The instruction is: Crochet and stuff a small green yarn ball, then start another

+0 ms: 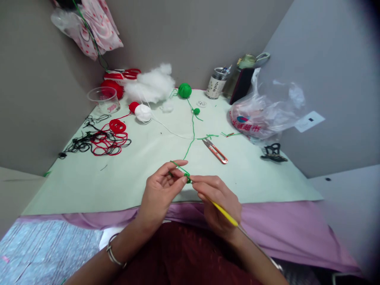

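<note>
Near the table's front edge, my left hand (162, 184) pinches a small piece of green crochet (187, 178) between thumb and fingers. Green yarn (193, 130) loops over its raised index finger and runs back across the table to a green yarn ball (184, 90). My right hand (219, 200) grips a crochet hook (224, 213) with a yellow handle. The hook's tip meets the green piece, though the fingers partly hide it. Beyond my right hand lies a pair of orange thread snips (216, 151), its blades pointing away to the left.
At left lie tangled black and red yarn (109, 140) and a clear plastic cup (103, 101). White stuffing (151, 85) and a white yarn ball (143, 113) sit farther back. At right are a pen holder (215, 84), a plastic bag (255, 116) and a black hair claw (273, 153). Grey partitions enclose the table.
</note>
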The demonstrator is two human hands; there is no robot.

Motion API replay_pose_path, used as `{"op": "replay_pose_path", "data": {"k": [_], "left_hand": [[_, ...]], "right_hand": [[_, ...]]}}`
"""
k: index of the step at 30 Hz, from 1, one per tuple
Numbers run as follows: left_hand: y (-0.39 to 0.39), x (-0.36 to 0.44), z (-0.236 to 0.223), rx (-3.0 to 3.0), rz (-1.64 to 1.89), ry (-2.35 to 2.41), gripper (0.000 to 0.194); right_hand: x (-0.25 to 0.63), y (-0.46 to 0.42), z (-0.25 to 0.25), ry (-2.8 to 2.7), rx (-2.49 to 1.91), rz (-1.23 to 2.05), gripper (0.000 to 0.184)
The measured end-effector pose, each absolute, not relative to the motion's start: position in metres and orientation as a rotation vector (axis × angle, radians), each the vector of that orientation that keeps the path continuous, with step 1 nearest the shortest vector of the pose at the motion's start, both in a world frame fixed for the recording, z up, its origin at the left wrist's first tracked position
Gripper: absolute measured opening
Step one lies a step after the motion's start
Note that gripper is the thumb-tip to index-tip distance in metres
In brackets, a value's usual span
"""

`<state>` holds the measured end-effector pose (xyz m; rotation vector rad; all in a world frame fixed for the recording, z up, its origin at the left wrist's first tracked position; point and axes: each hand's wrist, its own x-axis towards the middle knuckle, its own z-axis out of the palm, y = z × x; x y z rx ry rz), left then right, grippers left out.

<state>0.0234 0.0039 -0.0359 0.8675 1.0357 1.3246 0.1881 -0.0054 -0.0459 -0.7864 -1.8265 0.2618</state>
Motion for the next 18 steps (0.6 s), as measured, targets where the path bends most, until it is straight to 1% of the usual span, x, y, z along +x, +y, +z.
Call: {"op": "replay_pose_path", "data": {"k": [3, 5, 8, 10, 12, 15, 17, 18], "left_hand": [[0.004, 0.025, -0.036, 0.871, 1.336, 1.025, 0.025], [0.004, 0.025, -0.037, 0.874, 1.310, 0.983, 0.026], [0.005, 0.024, -0.037, 0.873, 1.282, 0.924, 0.032], [0.004, 0.023, -0.036, 0.864, 1.279, 0.918, 0.038], [0.004, 0.023, -0.034, 0.845, 1.261, 0.916, 0.044], [0.003, 0.024, -0.028, 0.740, 1.160, 0.857, 0.054], [0.003, 0.025, -0.024, 0.622, 1.059, 0.792, 0.061], [0.003, 0.024, -0.023, 0.572, 1.014, 0.758, 0.063]], "right_hand": [[0.185, -0.006, -0.047, -1.819, -0.795, 0.212, 0.030], [0.183, -0.004, -0.047, -1.764, -0.757, 0.273, 0.027], [0.183, 0.000, -0.045, -1.684, -0.730, 0.397, 0.026], [0.185, -0.001, -0.045, -1.697, -0.741, 0.392, 0.027], [0.187, -0.003, -0.047, -1.793, -0.767, 0.255, 0.030], [0.188, -0.006, -0.054, -1.933, -0.819, -0.078, 0.041], [0.188, -0.006, -0.059, -1.943, -0.828, -0.170, 0.047], [0.188, -0.005, -0.060, -1.947, -0.810, -0.149, 0.048]]}}
